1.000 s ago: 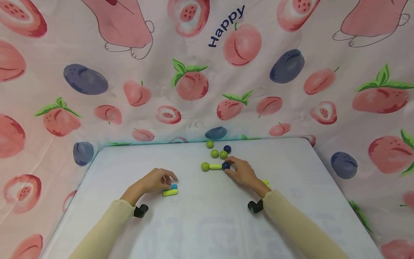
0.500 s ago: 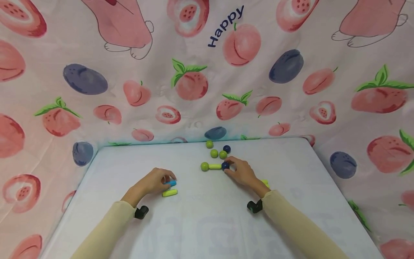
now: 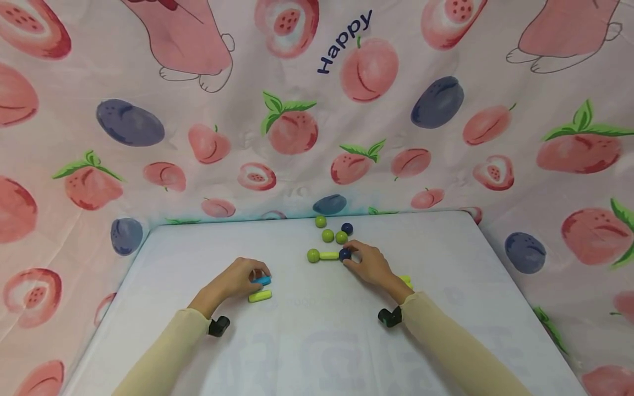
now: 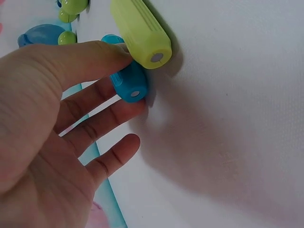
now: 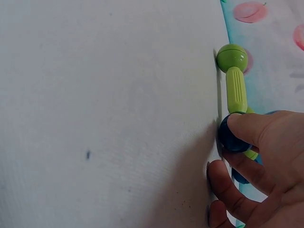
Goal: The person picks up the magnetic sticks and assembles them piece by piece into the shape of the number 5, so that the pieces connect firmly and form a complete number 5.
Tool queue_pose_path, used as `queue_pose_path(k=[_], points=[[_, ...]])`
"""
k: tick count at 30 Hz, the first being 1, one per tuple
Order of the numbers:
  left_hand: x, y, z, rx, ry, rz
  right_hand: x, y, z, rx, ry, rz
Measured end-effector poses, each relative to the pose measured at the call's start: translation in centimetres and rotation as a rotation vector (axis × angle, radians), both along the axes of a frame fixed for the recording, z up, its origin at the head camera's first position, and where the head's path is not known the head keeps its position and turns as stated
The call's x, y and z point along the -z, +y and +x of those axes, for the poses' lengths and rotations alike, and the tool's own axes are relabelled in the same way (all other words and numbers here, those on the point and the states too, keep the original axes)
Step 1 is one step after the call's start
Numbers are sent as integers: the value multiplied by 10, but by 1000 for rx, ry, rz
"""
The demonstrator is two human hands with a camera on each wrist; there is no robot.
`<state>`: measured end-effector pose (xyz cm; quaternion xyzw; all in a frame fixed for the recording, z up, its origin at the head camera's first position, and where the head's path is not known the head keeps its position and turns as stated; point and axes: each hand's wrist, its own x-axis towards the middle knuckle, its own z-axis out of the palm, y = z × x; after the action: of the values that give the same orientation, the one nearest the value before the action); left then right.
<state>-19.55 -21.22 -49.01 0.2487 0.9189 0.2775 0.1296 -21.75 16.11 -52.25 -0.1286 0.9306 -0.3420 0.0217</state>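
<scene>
My left hand [image 3: 233, 279] pinches a short blue magnetic rod [image 4: 130, 85] between thumb and fingers, at the left of the white table. A yellow-green rod [image 3: 260, 296] lies just on the near side of it. A grey disc shows at the end of each of these rods in the left wrist view. Further right, my right hand [image 3: 370, 265] grips a navy ball [image 5: 232, 135] with thumb and fingers. That ball is joined to another yellow-green rod [image 5: 236, 90], whose far end bears a green ball [image 5: 232, 58], so the three form one dumbbell-like piece.
Beyond the joined piece are three loose green balls [image 3: 328, 235] and a second navy ball [image 3: 346, 228], near the table's back edge. Something yellow-green [image 3: 405, 280] lies partly hidden behind my right wrist. A fruit-printed cloth [image 3: 297, 187] hangs behind the white table [image 3: 317, 341].
My left hand has taken hold of the blue rod and drawn it slightly away from the yellow-green one. The right hand keeps its grip on the navy ball, about where it was.
</scene>
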Motion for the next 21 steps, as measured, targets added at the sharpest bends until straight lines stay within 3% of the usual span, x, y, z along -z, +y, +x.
queue_pose_path(k=[9,21], points=[[2,0,-1,-2,13,13,0,0,0,3,-8,3],[0,10,1,-42,50,104,0,0,1,0,-17,0]])
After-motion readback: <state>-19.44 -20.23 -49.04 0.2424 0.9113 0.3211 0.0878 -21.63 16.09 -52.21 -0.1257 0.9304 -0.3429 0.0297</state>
